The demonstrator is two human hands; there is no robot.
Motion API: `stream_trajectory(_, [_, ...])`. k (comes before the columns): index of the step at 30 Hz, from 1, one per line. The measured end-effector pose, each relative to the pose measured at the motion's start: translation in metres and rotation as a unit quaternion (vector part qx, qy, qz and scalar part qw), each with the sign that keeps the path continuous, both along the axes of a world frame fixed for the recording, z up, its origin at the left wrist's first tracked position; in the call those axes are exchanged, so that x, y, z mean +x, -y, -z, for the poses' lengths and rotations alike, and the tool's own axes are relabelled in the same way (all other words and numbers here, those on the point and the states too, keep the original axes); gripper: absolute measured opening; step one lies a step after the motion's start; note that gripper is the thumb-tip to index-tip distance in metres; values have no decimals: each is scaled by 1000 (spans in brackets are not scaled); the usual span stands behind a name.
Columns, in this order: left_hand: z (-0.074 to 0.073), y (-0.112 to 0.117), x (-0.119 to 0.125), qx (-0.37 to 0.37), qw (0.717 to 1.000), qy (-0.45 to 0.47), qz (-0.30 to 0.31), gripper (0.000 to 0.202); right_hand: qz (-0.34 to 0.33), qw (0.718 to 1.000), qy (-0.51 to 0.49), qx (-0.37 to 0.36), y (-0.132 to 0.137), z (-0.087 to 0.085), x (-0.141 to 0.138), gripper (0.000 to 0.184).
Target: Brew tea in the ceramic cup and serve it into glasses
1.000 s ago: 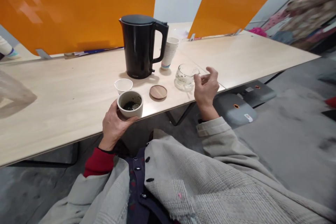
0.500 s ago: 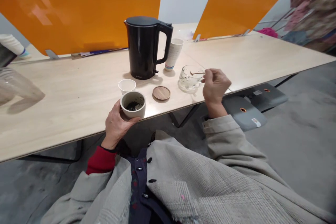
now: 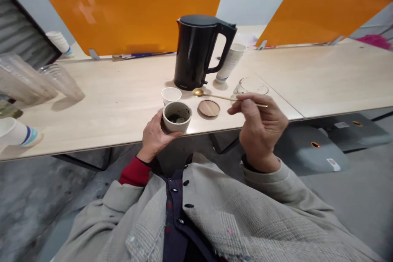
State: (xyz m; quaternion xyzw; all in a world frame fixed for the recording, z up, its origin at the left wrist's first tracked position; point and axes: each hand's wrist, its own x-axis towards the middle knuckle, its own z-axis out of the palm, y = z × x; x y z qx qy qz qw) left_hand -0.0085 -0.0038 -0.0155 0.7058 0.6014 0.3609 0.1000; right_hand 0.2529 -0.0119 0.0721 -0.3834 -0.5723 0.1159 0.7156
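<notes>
So the right hand pinches the gold spoon by its handle, bowl hovering at 1 o'clock from the ceramic cup. The left hand wraps that cup at the table edge. The wooden coaster sits at its 3, paper cup at 12, black kettle behind those.

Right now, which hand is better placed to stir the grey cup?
Probably the right hand: it holds the spoon, its bowl near the grey cup. The left hand grips that cup.

Beige cup upright, dark grounds inside; gold spoon level, bowl leftward
</notes>
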Motion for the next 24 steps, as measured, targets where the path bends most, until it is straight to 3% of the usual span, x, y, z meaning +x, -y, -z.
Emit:
stream_trajectory(9, [3, 0, -2, 5, 1000, -4, 12, 108, -120, 985, 98, -70, 4, 8, -28, 23])
stream_trajectory(20, [5, 0, -1, 5, 1000, -10, 5, 108, -158, 933, 318, -65, -22, 10, -31, 19])
stream_trajectory(24, [5, 0, -1, 10, 1000, -3, 12, 106, -200, 918, 338, -61, -28, 8, -35, 20])
